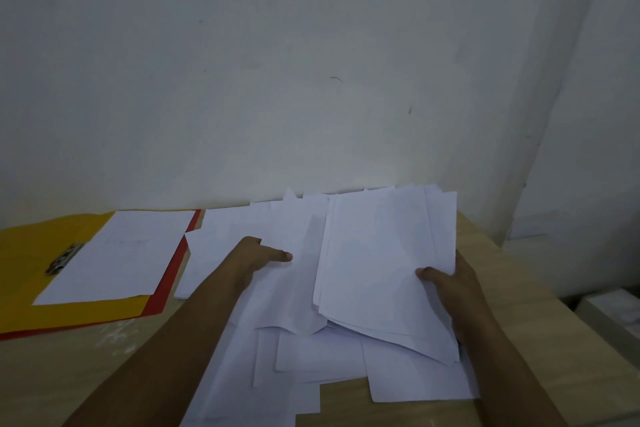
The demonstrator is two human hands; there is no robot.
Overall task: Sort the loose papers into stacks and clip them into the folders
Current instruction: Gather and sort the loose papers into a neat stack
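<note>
dim, bluish light | soft overall blur | wide-angle bending at edges

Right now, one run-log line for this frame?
phase: gathering | right hand: grips paper stack | left hand: flat on loose papers | yellow folder: open, sheet inside

Left hand (pixel 258 258) fingers hidden under loose papers (pixel 277 288); sheet's print blurred

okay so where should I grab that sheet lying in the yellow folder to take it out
Pinch the sheet's right edge, coming from the right. Its left edge sits at the metal clip, so that side is obstructed; the right edge lies free on the yellow folder.
</note>
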